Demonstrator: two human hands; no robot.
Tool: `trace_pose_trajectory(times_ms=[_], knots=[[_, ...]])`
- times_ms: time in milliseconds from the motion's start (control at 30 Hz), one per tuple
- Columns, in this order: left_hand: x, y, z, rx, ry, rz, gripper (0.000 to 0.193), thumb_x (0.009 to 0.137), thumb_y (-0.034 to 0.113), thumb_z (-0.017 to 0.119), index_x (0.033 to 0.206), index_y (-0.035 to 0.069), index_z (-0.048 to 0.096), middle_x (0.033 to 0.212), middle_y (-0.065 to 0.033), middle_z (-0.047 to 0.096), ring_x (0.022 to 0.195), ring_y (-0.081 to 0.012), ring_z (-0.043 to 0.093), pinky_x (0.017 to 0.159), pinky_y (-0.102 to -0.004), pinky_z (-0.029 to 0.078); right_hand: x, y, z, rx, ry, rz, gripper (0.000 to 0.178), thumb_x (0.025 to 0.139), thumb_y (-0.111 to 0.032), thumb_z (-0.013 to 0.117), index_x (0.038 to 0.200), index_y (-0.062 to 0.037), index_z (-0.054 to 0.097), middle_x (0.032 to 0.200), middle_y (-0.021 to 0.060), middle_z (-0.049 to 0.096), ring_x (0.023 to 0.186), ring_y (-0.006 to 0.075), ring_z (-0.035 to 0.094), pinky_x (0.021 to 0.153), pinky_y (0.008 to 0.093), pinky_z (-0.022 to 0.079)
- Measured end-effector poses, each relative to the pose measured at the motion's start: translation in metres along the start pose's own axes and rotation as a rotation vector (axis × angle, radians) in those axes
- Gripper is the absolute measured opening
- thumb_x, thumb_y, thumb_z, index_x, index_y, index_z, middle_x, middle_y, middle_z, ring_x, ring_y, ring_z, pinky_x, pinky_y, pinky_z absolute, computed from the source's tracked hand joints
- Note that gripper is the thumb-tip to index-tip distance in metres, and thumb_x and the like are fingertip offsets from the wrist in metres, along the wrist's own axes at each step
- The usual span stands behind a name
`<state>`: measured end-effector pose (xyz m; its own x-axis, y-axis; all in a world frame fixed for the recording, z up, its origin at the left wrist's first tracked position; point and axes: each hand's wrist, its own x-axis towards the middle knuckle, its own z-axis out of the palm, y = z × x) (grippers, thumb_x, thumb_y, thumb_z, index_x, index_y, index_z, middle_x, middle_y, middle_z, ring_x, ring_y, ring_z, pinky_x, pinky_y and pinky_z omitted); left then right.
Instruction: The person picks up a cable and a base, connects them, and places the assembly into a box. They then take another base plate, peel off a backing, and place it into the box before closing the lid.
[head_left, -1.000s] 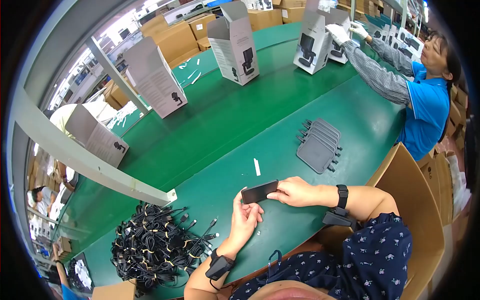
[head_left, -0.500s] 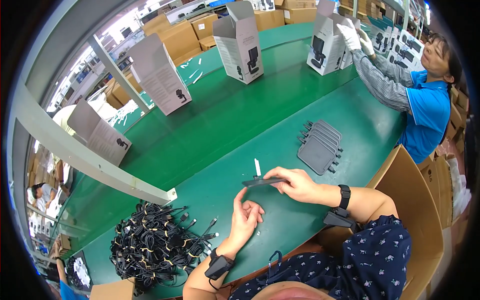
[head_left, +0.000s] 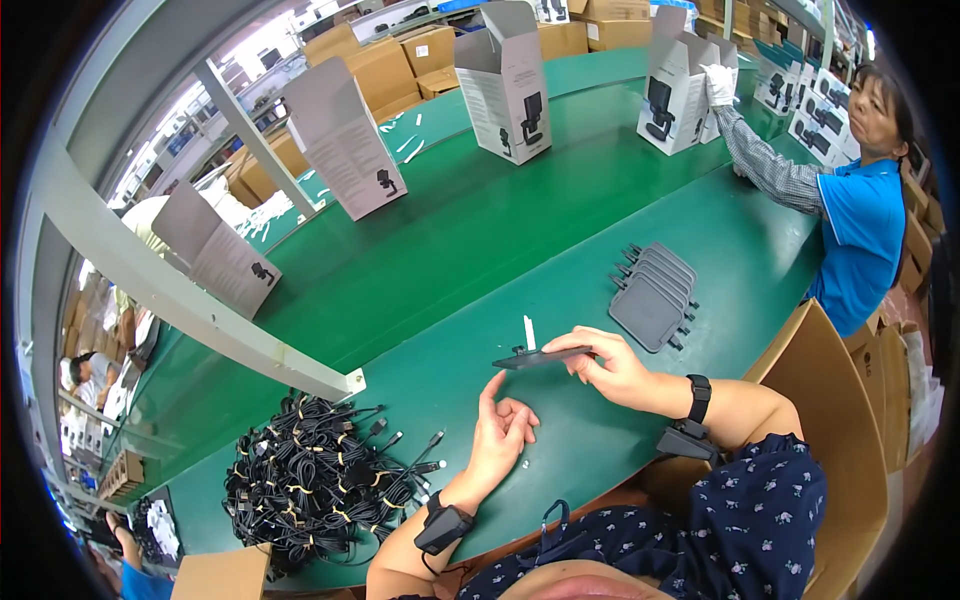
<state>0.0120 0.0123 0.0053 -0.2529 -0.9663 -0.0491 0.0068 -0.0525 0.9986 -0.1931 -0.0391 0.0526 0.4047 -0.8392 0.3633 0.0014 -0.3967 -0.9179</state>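
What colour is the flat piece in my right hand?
The flat piece is very dark grey, in the head view.

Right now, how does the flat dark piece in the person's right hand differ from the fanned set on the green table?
The flat dark piece is single; the fanned set is several overlapping pieces. The flat dark piece is gripped by the right hand and seen nearly edge-on; the fanned set lies untouched on the table, broad faces showing. Both look thin and dark.

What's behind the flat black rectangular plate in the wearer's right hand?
Beyond the black plate: a thin white strip on the green tabletop. Whatever lies directly behind it is covered.
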Motion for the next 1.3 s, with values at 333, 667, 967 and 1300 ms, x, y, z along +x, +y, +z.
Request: trace_pose_trajectory(times_ms=[333,667,967,1300], knots=[[0.003,-0.012,0.003,-0.045,-0.001,0.012,0.056,0.091,0.001,0.044,0.136,0.008,0.012,0.081,-0.0094,0.054,0.058,-0.0101,0.053,0.05,-0.0192,0.042,-0.006,0.004,0.001,0.039,-0.03,-0.054,0.021,0.09,-0.003,0.048,0.108,-0.0031,0.06,0.077,0.0051,0.053,0.058,0.0097,0.05,0.051,0.0226,0.042],[0.004,-0.016,-0.002,-0.036,-0.014,0.043,0.05,0.089,-0.001,0.044,0.133,0.009,0.021,0.08,-0.009,0.055,0.058,-0.0104,0.053,0.046,-0.0191,0.041,-0.004,0.004,0.011,-0.563,-0.326,0.201,0.021,0.081,-0.013,0.064,0.102,-0.0121,0.062,0.082,0.0085,0.065,0.069,0.0215,0.064,0.061,0.0292,0.05],[0.001,-0.024,-0.005,0.041,-0.014,0.051,0.056,0.088,0.001,0.044,0.136,0.012,0.018,0.077,-0.0069,0.055,0.058,-0.0115,0.052,0.055,-0.0248,0.046,0.0,0.005,0.011,-0.3,-0.168,0.149,0.033,0.071,0.013,0.051,0.099,-0.0031,0.06,0.083,0.009,0.057,0.072,0.0184,0.059,0.064,0.0266,0.048],[0.003,-0.022,-0.004,0.013,0.014,0.032,0.058,0.088,0.001,0.044,0.137,0.013,0.017,0.077,-0.0065,0.055,0.057,-0.0116,0.052,0.055,-0.0246,0.045,0.001,0.014,0.005,-0.126,-0.011,0.126,0.019,0.084,0.003,0.053,0.1,-0.0033,0.06,0.075,0.0012,0.055,0.058,0.0077,0.051,0.051,0.0196,0.041]])
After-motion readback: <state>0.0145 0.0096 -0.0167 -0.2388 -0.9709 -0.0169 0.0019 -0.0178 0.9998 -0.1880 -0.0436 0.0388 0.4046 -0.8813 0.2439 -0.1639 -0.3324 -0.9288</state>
